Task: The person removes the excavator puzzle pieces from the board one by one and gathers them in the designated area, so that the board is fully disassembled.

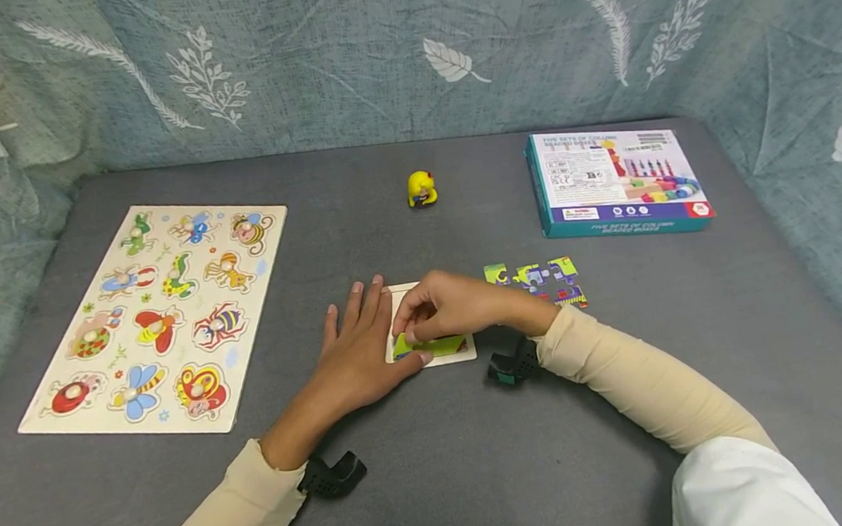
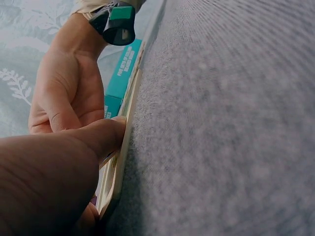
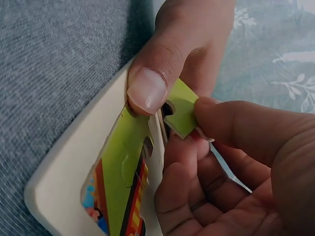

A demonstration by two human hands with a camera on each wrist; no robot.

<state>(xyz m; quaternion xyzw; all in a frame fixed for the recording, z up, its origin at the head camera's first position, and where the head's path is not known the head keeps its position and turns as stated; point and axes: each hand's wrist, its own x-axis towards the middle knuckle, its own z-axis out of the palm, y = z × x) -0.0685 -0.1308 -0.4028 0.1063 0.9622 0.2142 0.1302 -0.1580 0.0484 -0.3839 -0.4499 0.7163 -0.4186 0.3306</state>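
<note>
A small cream puzzle tray point(image 1: 403, 294) lies on the table between both hands. The left hand point(image 1: 354, 361) rests beside it with fingers straight. Its thumb point(image 3: 147, 91) presses down at the tray's near edge, on green pieces point(image 3: 115, 162) lying in the recess. Above the tray, the right hand point(image 1: 458, 301) pinches a lime-green puzzle piece point(image 3: 183, 110) between thumb and fingers, next to the left thumb. Part of the tray's inside is hidden under the right hand. Several loose puzzle pieces point(image 1: 562, 267) lie just beyond the right wrist.
A wooden insect peg board point(image 1: 209, 423) lies at the left. A boxed bead set point(image 1: 628, 228) sits at the back right, and a small yellow toy point(image 1: 421, 189) stands at the back middle. Patterned curtain point(image 1: 343, 61) hangs behind the grey table point(image 1: 440, 478).
</note>
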